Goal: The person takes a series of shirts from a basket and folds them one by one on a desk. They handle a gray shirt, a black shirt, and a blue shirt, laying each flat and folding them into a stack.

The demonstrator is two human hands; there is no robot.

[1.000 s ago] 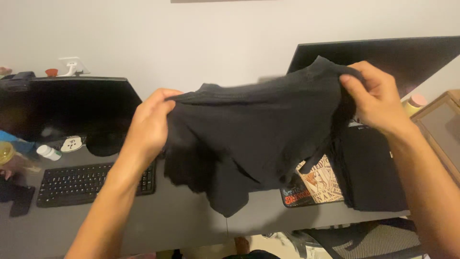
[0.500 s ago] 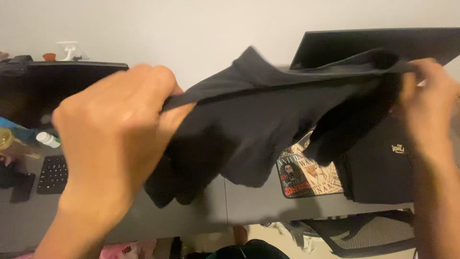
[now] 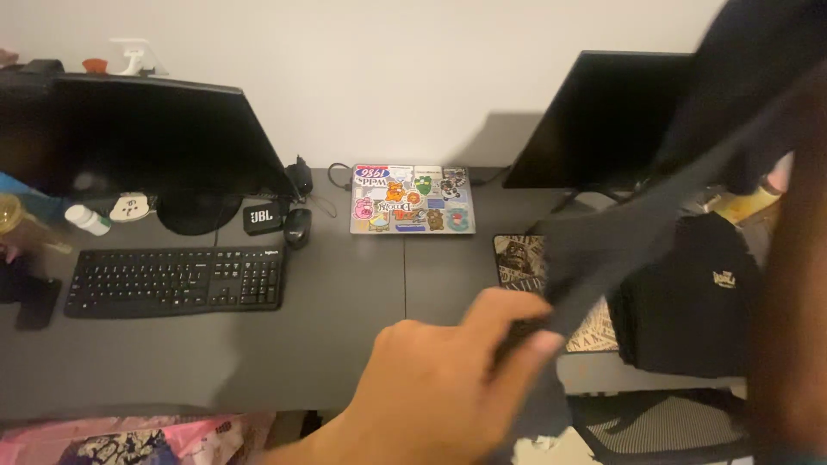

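A black garment [image 3: 655,215] is pinched at its lower end between the fingers [image 3: 517,331] of the left hand [image 3: 431,396], above the desk [image 3: 327,327]. From the fingers it is stretched up to the right, where the right hand's grip cannot be told.

The dark garment [image 3: 655,207] is smeared by motion blur and cut off at the top right corner. The left hand [image 3: 439,387] is blurred, its wrist cropped by the bottom edge. The right hand is not made out; only a blurred forearm [image 3: 788,284] is seen. The printed mat [image 3: 551,293] is partly hidden by the garment.
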